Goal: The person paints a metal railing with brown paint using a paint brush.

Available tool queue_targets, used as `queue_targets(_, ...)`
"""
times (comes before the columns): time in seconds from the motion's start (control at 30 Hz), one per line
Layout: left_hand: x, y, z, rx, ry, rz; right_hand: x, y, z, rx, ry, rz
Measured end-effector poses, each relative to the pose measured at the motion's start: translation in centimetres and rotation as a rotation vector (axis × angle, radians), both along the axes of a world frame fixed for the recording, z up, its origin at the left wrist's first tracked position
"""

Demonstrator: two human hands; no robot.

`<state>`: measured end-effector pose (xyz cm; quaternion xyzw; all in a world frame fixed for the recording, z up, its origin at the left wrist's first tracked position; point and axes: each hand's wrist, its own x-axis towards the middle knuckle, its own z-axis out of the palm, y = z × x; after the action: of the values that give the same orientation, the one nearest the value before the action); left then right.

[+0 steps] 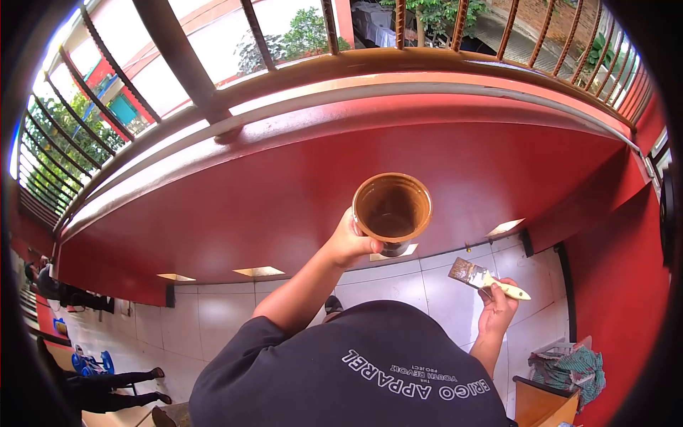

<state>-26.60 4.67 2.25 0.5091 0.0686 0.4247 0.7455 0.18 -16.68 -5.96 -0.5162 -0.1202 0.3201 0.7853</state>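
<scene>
My left hand (351, 242) is wrapped around a plastic cup (392, 208), held up in front of the red wall. The cup's inside and rim are coated brown, and a brown layer shows at its bottom. My right hand (499, 306), lower and to the right, grips a paintbrush (486, 279) by its pale yellow handle. Its brown-stained bristles point left toward the cup but are apart from it.
A red wall (284, 185) with small openings near the floor runs ahead, topped by a brown metal railing (441, 62). White tiles (226, 317) cover the floor. At right, patterned cloth (569, 371) lies by a wooden piece (544, 402). Another person's legs (117, 391) show at lower left.
</scene>
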Motion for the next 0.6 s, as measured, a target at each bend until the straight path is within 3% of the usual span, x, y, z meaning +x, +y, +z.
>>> queue_targets(0.17,-0.4,-1.1,1.1,0.024,-0.018,0.129,-0.7,1.3,1.4,0.009,-0.004,-0.011)
queue_targets(0.33,-3.0,-1.0,-2.8,0.078,0.11,0.097,-1.4,1.3,1.1,-0.038,-0.008,0.013)
queue_targets(0.4,-4.3,-1.7,-4.5,-0.116,0.193,0.108,-1.7,1.2,0.8,-0.051,0.001,0.014)
queue_targets(0.47,-5.0,-1.5,-8.0,-0.005,0.245,0.257,-1.8,1.3,0.5,-0.065,0.005,0.014)
queue_targets(0.53,-5.4,-2.5,-5.7,-0.106,0.207,0.185,-2.0,1.2,0.2,-0.084,0.006,0.011)
queue_targets(0.57,-4.8,-3.4,-3.6,-0.107,0.064,0.226,-2.1,1.3,0.1,-0.08,0.007,0.008)
queue_targets(0.6,-5.0,-3.0,-4.3,-0.116,0.107,0.205,-2.2,1.3,0.1,-0.075,0.014,0.005)
